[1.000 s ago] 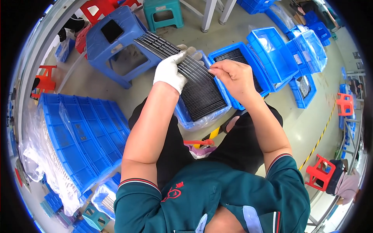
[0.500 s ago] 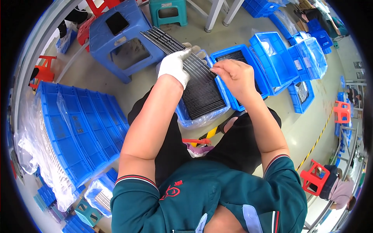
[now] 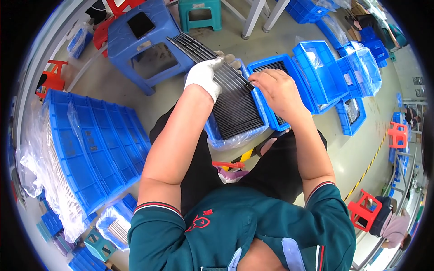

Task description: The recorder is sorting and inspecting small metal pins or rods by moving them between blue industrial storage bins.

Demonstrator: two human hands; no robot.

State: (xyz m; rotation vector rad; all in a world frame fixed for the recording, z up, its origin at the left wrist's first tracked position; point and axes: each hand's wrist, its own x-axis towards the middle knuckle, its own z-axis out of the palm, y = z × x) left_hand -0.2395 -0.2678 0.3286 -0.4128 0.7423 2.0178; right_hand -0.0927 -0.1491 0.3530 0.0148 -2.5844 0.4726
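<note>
Head view: my gloved left hand [image 3: 204, 77] grips black strips [image 3: 203, 54] above the blue bin [image 3: 235, 135]; right hand [image 3: 275, 90] pinches one.

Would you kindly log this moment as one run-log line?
left hand: gloved, holds dark strips | right hand: bare, pinches strip end | below: blue tray of strips on lap
</note>
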